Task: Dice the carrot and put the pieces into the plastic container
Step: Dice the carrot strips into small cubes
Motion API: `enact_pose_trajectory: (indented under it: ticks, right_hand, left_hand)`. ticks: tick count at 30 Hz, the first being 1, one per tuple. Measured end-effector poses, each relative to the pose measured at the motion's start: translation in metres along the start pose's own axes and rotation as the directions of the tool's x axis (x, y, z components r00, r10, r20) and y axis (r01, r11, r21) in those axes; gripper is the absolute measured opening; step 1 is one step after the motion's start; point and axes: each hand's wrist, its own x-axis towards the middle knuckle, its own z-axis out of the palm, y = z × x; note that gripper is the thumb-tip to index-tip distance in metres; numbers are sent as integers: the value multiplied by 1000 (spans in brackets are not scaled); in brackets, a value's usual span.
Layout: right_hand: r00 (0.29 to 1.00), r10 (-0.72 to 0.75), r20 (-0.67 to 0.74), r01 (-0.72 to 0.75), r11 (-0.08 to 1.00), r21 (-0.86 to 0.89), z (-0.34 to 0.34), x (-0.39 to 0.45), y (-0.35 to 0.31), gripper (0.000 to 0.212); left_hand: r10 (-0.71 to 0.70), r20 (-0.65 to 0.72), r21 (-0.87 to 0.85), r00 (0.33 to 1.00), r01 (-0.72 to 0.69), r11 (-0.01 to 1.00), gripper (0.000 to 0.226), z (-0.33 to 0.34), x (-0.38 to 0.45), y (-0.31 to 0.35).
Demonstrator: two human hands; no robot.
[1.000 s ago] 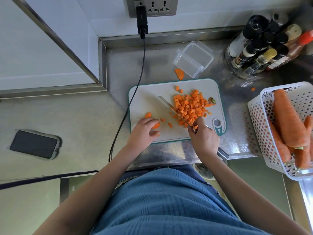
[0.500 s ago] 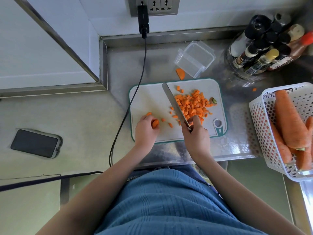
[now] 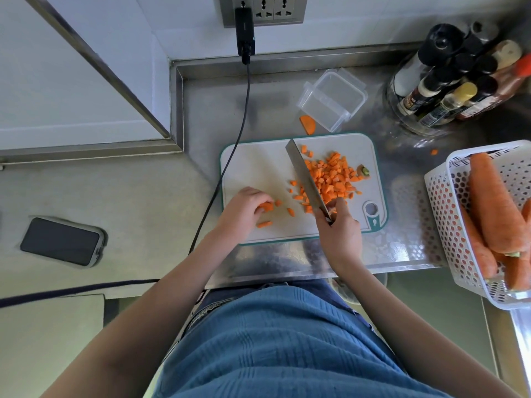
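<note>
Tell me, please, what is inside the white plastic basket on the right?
The white basket holds several whole carrots, lying lengthwise and stacked on each other. Their exact number is unclear: the lower ones are partly covered, and the picture edge cuts off the basket's right side.

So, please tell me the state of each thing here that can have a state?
container: open, empty
carrot dice: heaped on the board
knife: gripped by right hand, blade beside the heap
carrot piece: uncut, held by left hand
basket: holds whole carrots
phone: screen dark
charger: plugged in
</note>
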Motion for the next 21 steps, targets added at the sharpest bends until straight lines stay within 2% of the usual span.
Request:
enact_pose_trajectory:
  ticks: [3,6,8,11,13,15,19,21]
  right_hand:
    - [1000,0,3,0,1000,8,-1,2,-1,19]
    - [1000,0,0,0,1000,21,-1,3,-2,19]
    - [1000,-1,-4,1,1000,30,-2,3,-3,19]
    - [1000,5,-9,-5,999,39,-1,2,-4,20]
    - [1000,8,-6,-7,998,59,-1,1,-6,20]
    - [1000,2,7,-2,996,88,-1,1,-9,20]
    - [999,-23,39,17,989,146,4,-4,-17,14]
    - [998,-31,52,23,988,154,7,-6,-19,11]
  left_hand:
    - [141,118,69,983,-150,986,27,-6,10,-3]
    - [171,203,62,964,-186,981,27,-12,17,0]
    - [123,197,31,973,-132,991,35,-11,17,-1]
    - [-1,-18,-64,1000,0,998,58,-12,3,-2]
    - [-110,-107,-137,988,95,986,55,-13,-9,1]
    - [-165,-81,-129,983,154,980,46,-10,-17,1]
    - [-243,50,-64,969,246,967,63,2,-19,2]
    - [-260,0,-34,966,260,965,54,9,-16,10]
